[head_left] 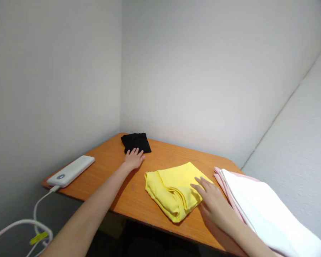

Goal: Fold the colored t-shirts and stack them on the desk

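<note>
A folded black cloth (136, 142) lies at the far corner of the wooden table (115, 160). My left hand (134, 158) reaches out flat, its fingertips touching the black cloth's near edge. A folded yellow cloth (172, 187) lies in the middle of the table. My right hand (213, 202) rests palm down on the yellow cloth's right edge, fingers spread, gripping nothing.
A stack of folded pink and white cloths (256, 207) sits at the table's right end. A white power bank (71, 171) lies at the left edge, its white cable (37, 221) hanging off. Grey walls close in the table on the left and behind.
</note>
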The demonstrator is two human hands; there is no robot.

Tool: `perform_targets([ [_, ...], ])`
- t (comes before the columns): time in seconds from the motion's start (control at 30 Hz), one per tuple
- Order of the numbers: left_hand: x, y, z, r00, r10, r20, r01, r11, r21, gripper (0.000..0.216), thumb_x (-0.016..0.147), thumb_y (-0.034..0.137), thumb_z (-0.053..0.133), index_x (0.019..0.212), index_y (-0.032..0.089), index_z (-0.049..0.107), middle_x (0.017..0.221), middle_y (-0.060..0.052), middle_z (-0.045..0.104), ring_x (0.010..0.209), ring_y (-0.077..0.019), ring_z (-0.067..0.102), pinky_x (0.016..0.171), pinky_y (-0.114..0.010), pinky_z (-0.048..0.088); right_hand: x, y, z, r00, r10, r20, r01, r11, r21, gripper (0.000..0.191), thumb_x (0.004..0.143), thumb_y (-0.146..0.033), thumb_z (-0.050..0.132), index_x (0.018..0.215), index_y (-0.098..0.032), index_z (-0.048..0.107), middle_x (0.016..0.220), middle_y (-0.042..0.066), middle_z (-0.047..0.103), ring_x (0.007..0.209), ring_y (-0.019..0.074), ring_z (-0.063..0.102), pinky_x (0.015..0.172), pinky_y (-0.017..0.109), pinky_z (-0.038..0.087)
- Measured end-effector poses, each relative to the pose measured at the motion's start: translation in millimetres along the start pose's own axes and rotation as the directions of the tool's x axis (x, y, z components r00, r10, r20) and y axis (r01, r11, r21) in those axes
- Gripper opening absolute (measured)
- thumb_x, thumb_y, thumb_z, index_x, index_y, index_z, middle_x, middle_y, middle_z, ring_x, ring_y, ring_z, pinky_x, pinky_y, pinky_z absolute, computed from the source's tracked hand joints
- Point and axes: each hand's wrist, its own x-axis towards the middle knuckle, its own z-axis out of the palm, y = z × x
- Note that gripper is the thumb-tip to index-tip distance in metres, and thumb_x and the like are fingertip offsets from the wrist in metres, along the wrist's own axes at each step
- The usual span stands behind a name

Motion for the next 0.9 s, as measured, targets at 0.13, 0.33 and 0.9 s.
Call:
perform_targets([
  [0.13, 21, -37, -8, 0.99, -0.142, 0.026, 0.141, 0.989, 0.043, 0.055, 0.096, 0.041, 0.025, 0.13, 0.013, 0.058, 0.143, -0.018, 0.049, 0.134, -0.0349, 0.041, 0.11, -0.058, 0.022, -5, -44, -25, 0.988, -0.133, -0.079, 0.141, 0.983, 0.113, 0.034, 0.092, -0.02, 0.045, 0.125, -0.024, 0.055, 0.143, 0.008, 0.044, 0.137, 0.0263, 0.029, 0.109, 0.047, 0.031],
  [0.33, -38, -36, -26, 0.982, -0.185, -0.023, 0.186, 0.981, 0.057, 0.055, 0.091, 0.044, 0.035, 0.117, 0.005, 0.065, 0.128, -0.028, 0.057, 0.124, -0.042, 0.048, 0.1, -0.056, 0.036, 34, -103, -19, 0.992, -0.122, 0.03, 0.118, 0.985, 0.126, 0.022, 0.087, -0.036, 0.059, 0.096, -0.017, 0.062, 0.109, 0.012, 0.061, 0.11, 0.0304, 0.05, 0.093, 0.045, 0.041],
  [0.9, -187, 86, -29, 0.984, 0.152, -0.087, -0.149, 0.465, -0.872, 0.028, 0.093, 0.036, 0.057, 0.116, 0.021, 0.058, 0.114, -0.007, 0.061, 0.096, -0.0182, 0.062, 0.08, -0.035, 0.054, 18, -55, -115, 0.947, 0.32, -0.033, -0.168, 0.58, 0.797, 0.033, 0.093, -0.05, 0.044, 0.087, -0.02, 0.056, 0.075, 0.001, 0.06, 0.068, 0.0148, 0.055, 0.059, 0.024, 0.042],
])
